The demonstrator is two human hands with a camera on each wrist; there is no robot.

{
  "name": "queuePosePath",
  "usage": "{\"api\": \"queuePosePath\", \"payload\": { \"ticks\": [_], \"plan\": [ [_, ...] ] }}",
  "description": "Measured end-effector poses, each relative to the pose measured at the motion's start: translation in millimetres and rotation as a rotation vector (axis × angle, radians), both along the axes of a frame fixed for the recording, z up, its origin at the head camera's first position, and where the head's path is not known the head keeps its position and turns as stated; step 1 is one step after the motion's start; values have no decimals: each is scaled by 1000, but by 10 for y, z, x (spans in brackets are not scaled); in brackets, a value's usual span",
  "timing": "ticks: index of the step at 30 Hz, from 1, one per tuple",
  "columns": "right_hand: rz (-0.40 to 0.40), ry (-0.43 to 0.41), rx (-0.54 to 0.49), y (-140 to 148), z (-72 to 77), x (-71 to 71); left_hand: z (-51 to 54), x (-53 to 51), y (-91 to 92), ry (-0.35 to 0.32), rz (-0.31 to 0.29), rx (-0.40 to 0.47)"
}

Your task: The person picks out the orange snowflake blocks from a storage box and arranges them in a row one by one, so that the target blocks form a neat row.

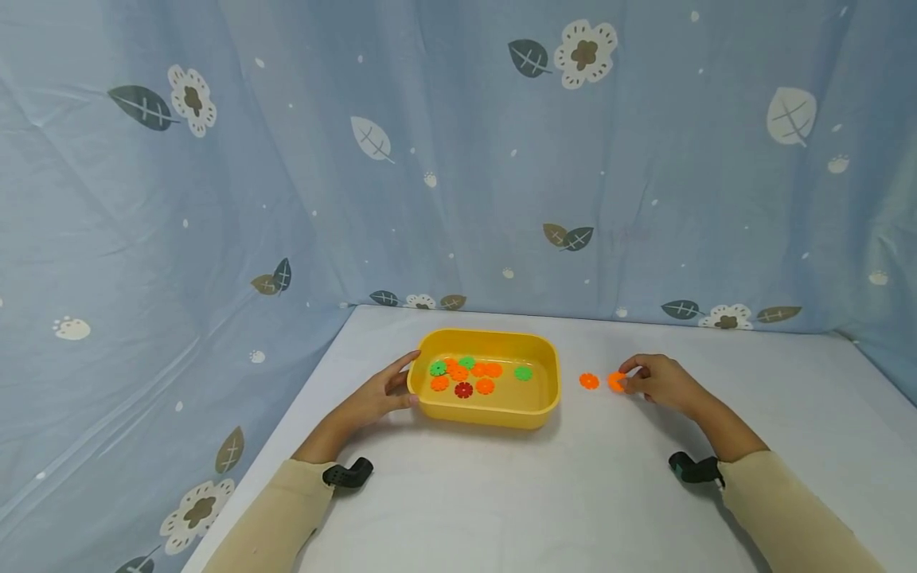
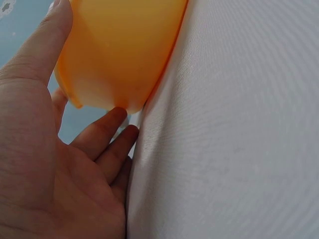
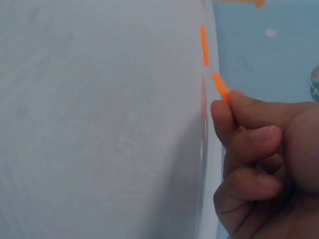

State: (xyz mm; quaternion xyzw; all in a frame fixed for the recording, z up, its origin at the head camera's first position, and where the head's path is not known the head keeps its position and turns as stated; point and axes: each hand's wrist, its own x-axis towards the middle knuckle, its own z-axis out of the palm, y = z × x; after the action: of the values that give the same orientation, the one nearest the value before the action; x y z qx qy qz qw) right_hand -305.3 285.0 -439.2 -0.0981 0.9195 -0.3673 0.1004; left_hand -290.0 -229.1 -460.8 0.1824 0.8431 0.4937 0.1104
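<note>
A yellow tray (image 1: 473, 415) holds several orange and green flower-shaped discs and a dark red one (image 1: 463, 390). At its left end my left hand (image 1: 376, 398) rests with spread, relaxed fingers touching the wall; the left wrist view shows the thumb along the tray's side (image 2: 119, 50) and fingertips at its end. To the right of the tray, my right hand (image 1: 662, 382) pinches an orange disc (image 1: 616, 382) between thumb and index finger, and in the right wrist view this disc (image 3: 220, 85) is tilted. Another orange disc (image 1: 589, 381) lies between it and the tray.
The white table (image 1: 573, 501) ends at a blue patterned curtain (image 1: 473, 159) behind and on the left. Each wrist wears a black device, the left one (image 1: 348, 474) near the tray's front left and the right one (image 1: 695, 468) at the right.
</note>
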Motion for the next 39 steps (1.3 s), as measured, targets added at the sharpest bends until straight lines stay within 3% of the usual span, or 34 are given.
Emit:
{"api": "queuePosePath", "payload": {
  "ticks": [9, 25, 39],
  "plan": [
    [26, 15, 57, 12, -74, -59, -11, -4, -14, 0, -5, 6],
    [30, 1, 124, -60, -43, -71, 13, 17, -8, 1, -3, 0],
    [25, -5, 125, -44, -62, -85, -11, 12, -16, 4, -4, 0]
  ]
}}
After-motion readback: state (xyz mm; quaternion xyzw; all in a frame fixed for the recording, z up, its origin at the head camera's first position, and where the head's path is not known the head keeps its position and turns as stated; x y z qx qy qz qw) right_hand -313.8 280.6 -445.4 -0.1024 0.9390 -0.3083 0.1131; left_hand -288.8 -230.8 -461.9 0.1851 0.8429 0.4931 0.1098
